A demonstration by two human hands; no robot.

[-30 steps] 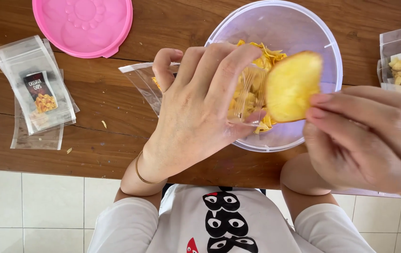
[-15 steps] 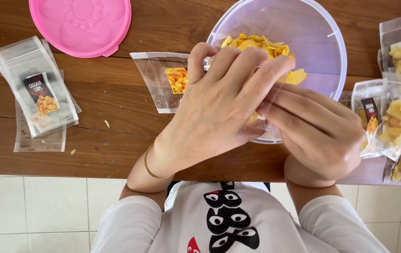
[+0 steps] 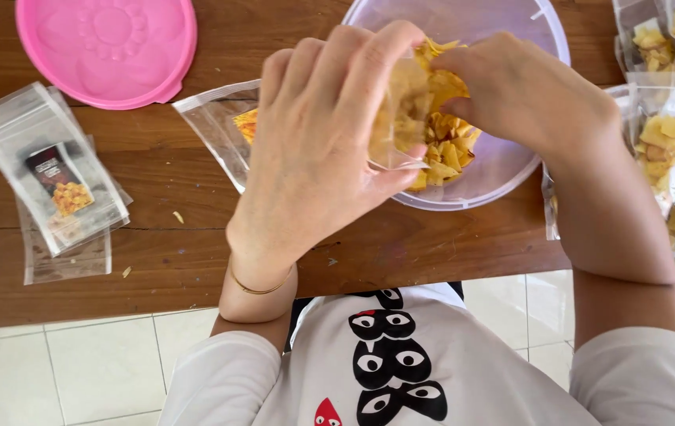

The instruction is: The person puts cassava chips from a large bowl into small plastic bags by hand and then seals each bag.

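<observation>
Left hand (image 3: 314,150) fingers pinching clear pouch (image 3: 219,130) mouth over bowl (image 3: 503,166). Right hand (image 3: 527,91) fingers curled among yellow chips (image 3: 444,146), right of pouch.

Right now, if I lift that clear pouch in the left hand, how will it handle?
Probably floppy: the pouch is thin clear film, lying limp on the table beside the left hand. Likely very light, with only a few chips inside. The smooth film may be slippery, and the chips look brittle, so a squeeze could crack them.

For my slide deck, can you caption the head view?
Left hand holds a clear bag open while right hand drops in yellow chips from a bowl.
</observation>
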